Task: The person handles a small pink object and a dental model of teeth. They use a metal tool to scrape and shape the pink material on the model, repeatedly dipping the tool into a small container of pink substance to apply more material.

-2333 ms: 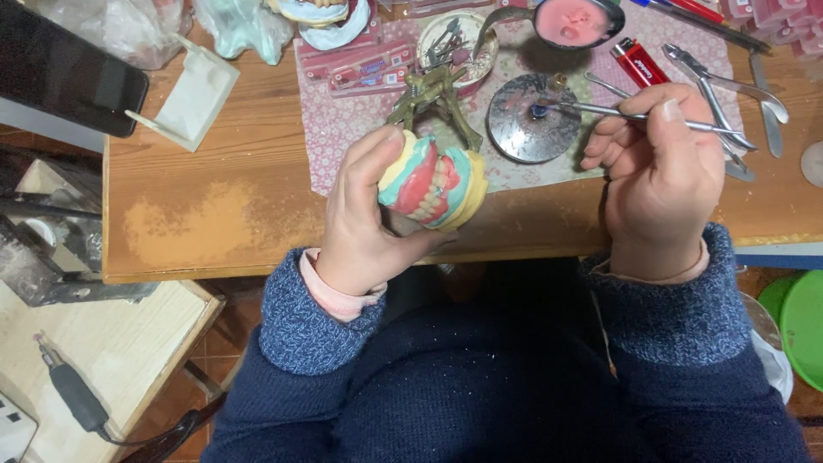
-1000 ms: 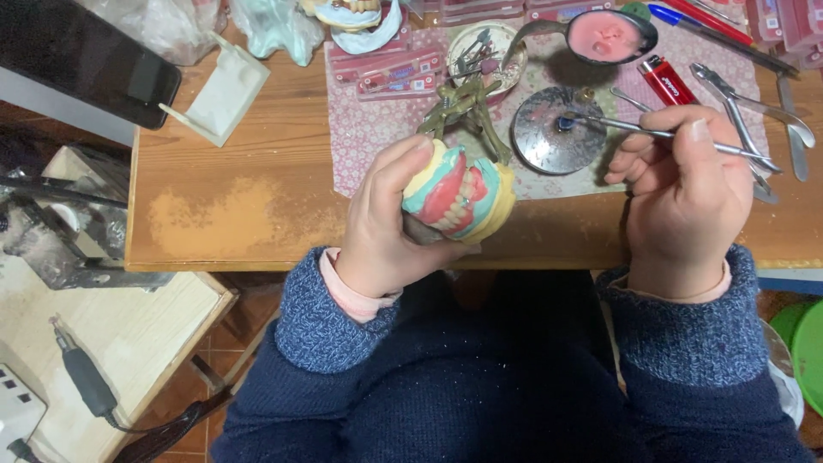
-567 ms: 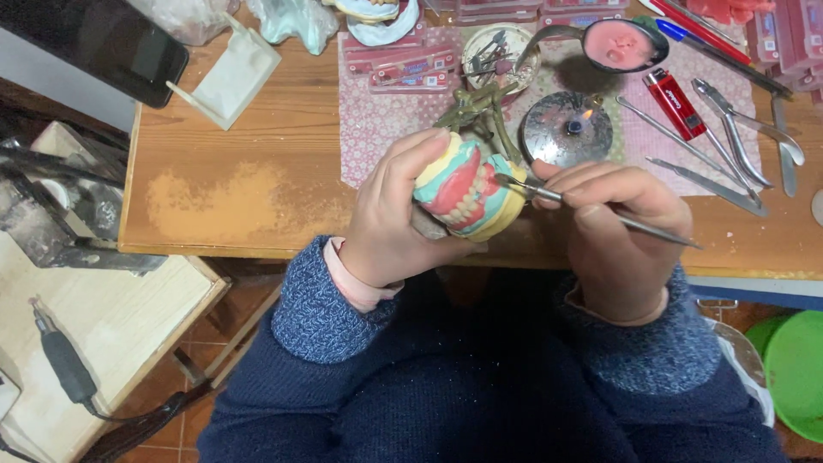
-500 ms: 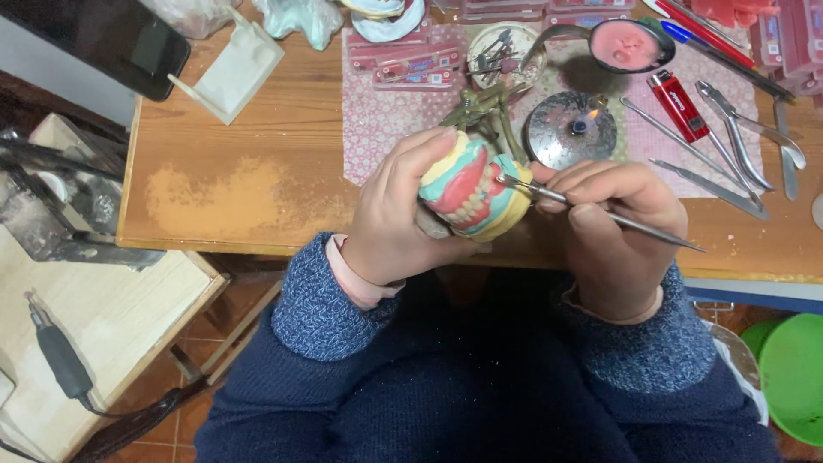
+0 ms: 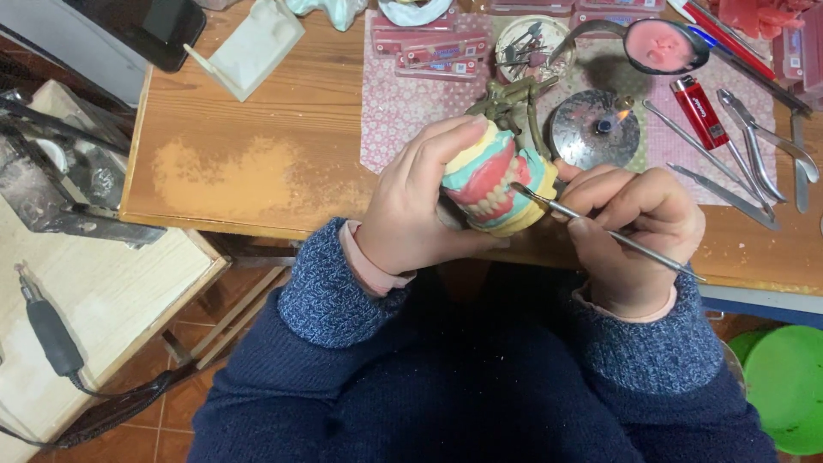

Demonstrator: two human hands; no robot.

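Head view: left hand [image 5: 411,210] grips denture model [image 5: 497,180], right hand [image 5: 639,231] pinches metal instrument [image 5: 600,230], seemingly past table edge [image 5: 257,225].

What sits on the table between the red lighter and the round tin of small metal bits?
In the head view, between the red lighter and the round tin sits a small metal burner dish with a tiny lit flame, under the pink-filled ladle.

Wooden workbench [image 5: 257,163] over terracotta tile floor [image 5: 184,411]
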